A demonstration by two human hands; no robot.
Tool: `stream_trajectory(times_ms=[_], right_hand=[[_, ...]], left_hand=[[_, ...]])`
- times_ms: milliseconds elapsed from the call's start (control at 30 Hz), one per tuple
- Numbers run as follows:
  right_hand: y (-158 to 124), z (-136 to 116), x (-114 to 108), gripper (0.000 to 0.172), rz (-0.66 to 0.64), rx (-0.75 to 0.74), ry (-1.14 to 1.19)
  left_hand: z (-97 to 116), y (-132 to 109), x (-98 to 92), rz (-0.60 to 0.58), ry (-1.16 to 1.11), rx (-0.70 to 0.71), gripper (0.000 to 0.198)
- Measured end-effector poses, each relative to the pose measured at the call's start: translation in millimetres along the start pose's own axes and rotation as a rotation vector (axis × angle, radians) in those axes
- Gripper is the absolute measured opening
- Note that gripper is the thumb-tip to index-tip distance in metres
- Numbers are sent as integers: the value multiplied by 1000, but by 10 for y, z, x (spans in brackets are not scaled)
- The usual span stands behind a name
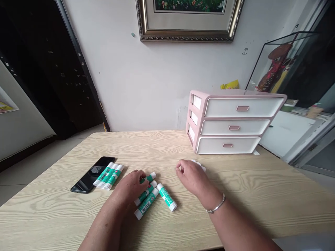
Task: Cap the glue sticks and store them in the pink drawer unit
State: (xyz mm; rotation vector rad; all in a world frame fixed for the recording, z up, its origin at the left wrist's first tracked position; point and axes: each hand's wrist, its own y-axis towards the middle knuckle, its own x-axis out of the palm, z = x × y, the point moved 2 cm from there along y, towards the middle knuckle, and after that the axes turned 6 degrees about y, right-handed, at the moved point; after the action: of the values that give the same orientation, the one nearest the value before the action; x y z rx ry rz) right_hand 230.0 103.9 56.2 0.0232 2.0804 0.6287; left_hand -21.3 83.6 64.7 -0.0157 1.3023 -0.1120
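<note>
My left hand (129, 186) lies curled over the top end of a white-and-green glue stick (149, 177), whose middle is partly hidden by my fingers. Just below it, several more glue sticks (146, 204) lie loose and angled on the pale wood-grain table (261, 198). My right hand (192, 177) hovers to the right of them with its fingers bunched, and a small white bit shows at the fingertips. Behind that hand are some small white pieces (199, 163), mostly hidden. A tight group of 3 glue sticks (108, 176) lies side by side further left.
A black smartphone (91, 175) lies face up against the left group of glue sticks. A pink-and-white three-drawer organizer (230, 122) stands at the back right of the table. Behind the table are a white wall and a framed picture (188, 21).
</note>
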Motion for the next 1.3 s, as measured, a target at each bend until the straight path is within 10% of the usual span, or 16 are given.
stream_trajectory(times_ms=[200, 633, 1033, 1300], right_hand=[[31, 355, -185, 14, 20, 178, -231], [-15, 228, -148, 22, -160, 186, -357], [-49, 102, 15, 27, -153, 94, 30], [52, -280, 66, 32, -3, 115, 900]], left_hand=[[-111, 55, 100, 15, -40, 47, 30], [-175, 100, 85, 132, -408, 89, 38], [1, -16, 8, 5, -904, 200, 33], [145, -116, -21, 68, -659, 226, 21]])
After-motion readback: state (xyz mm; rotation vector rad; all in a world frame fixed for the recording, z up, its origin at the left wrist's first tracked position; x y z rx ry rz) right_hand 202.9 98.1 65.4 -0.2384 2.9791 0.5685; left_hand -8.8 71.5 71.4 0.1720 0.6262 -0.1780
